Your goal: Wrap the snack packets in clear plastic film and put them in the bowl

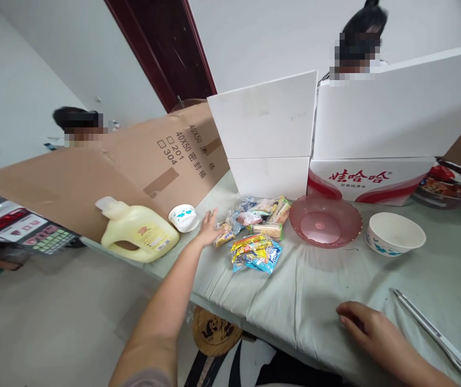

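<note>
My left hand (209,231) is stretched out over the table at the left edge of a pile of snacks. Its fingers are spread, and they reach the small brown-and-yellow snack packet (225,237) beside them; whether they press on it I cannot tell. Clear-wrapped snacks (254,215) lie behind, with yellow and blue snack packets (254,251) in front. Just left of that hand, a white paper bowl with blue print (184,217) lies tipped. My right hand (365,327) rests on the cloth, fingers loosely bent and thumb apart, nothing visible in it.
A pink scalloped bowl (325,220) and another paper bowl (395,234) stand at right. A yellow jug (141,231) lies near the left edge. A silver pen-like tool (435,333) lies right. Cardboard (157,156) and a white box (371,180) line the back; two people are beyond.
</note>
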A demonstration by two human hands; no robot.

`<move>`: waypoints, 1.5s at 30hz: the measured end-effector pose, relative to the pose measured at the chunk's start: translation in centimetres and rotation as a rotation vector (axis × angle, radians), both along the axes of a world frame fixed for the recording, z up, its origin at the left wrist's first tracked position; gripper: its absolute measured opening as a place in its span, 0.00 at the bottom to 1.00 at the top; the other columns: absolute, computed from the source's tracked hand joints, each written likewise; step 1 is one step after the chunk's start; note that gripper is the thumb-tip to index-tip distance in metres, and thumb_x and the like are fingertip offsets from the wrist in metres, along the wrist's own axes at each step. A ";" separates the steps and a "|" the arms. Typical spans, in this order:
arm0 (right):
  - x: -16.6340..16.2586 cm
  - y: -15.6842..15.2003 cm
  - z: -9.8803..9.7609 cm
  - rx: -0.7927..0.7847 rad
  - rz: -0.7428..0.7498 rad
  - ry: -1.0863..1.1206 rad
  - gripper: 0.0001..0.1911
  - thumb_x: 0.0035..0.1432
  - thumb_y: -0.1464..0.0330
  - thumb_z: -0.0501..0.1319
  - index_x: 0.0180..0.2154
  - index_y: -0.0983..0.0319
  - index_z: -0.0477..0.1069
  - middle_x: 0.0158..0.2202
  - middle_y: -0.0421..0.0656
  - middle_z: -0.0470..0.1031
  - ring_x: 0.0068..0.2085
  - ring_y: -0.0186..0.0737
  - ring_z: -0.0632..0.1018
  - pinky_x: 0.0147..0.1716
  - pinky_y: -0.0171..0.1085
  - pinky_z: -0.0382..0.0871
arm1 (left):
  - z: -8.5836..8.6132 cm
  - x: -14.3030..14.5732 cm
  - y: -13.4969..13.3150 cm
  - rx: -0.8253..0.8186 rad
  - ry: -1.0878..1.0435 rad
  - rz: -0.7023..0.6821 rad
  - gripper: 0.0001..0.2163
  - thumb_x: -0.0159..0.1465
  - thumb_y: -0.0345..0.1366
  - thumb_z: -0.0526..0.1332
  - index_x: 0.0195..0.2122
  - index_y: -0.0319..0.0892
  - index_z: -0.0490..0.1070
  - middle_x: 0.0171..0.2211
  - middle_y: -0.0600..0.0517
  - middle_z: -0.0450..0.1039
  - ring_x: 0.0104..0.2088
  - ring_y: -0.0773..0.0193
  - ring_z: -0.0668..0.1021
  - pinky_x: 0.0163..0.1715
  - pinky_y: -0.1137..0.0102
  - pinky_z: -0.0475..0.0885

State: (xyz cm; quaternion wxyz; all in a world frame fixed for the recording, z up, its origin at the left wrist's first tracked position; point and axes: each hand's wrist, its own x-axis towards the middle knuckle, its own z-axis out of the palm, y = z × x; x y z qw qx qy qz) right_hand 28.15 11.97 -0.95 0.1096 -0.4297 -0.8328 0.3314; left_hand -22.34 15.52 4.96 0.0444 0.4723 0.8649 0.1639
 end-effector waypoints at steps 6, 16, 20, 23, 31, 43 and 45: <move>-0.3 -0.9 -1.6 0.160 -0.131 0.083 0.17 0.63 0.57 0.51 0.36 0.56 0.75 0.37 0.44 0.81 0.36 0.44 0.82 0.34 0.39 0.75 | -2.9 3.7 1.3 0.057 0.063 -0.039 0.21 0.56 0.45 0.67 0.51 0.50 0.72 0.62 0.49 0.64 0.63 0.48 0.64 0.61 0.59 0.60; 0.3 -1.4 -2.5 0.273 -0.074 0.082 0.16 0.66 0.58 0.50 0.38 0.56 0.73 0.36 0.42 0.79 0.34 0.41 0.81 0.32 0.38 0.74 | -3.1 2.3 -0.4 0.205 0.165 0.102 0.18 0.64 0.28 0.52 0.54 0.42 0.68 0.55 0.45 0.65 0.56 0.55 0.68 0.59 0.65 0.63; 0.3 -1.4 -2.7 0.294 -0.066 0.087 0.16 0.66 0.58 0.50 0.38 0.56 0.73 0.36 0.43 0.79 0.34 0.41 0.81 0.32 0.37 0.74 | -3.1 2.4 -1.3 0.152 0.161 0.047 0.14 0.65 0.31 0.52 0.46 0.46 0.75 0.47 0.46 0.70 0.55 0.51 0.68 0.58 0.62 0.63; 0.2 -1.4 -2.6 0.290 -0.061 0.087 0.17 0.66 0.57 0.49 0.38 0.56 0.73 0.36 0.43 0.79 0.34 0.41 0.81 0.32 0.37 0.74 | -3.5 2.9 -1.8 0.137 0.132 0.032 0.16 0.63 0.37 0.58 0.52 0.44 0.72 0.51 0.43 0.68 0.56 0.48 0.68 0.57 0.61 0.64; 0.2 -1.5 -2.3 0.308 -0.070 0.100 0.17 0.66 0.58 0.50 0.38 0.56 0.74 0.36 0.43 0.79 0.33 0.41 0.81 0.31 0.37 0.75 | -4.1 2.2 -2.3 0.251 -0.012 0.153 0.19 0.62 0.37 0.60 0.55 0.42 0.69 0.54 0.43 0.69 0.55 0.51 0.72 0.54 0.62 0.69; 0.3 -1.5 -3.2 0.305 -0.050 0.130 0.15 0.66 0.59 0.51 0.38 0.55 0.75 0.34 0.43 0.78 0.32 0.41 0.81 0.31 0.36 0.75 | -2.7 0.8 -1.4 0.228 -0.110 0.119 0.15 0.68 0.41 0.59 0.52 0.41 0.69 0.52 0.46 0.70 0.48 0.56 0.76 0.46 0.58 0.75; 0.3 -1.6 -3.4 0.314 -0.048 0.137 0.14 0.66 0.59 0.52 0.38 0.54 0.75 0.34 0.42 0.78 0.32 0.40 0.81 0.30 0.36 0.75 | -1.2 0.2 0.5 0.235 -0.070 0.111 0.15 0.68 0.41 0.59 0.53 0.41 0.68 0.53 0.45 0.70 0.48 0.57 0.76 0.47 0.57 0.74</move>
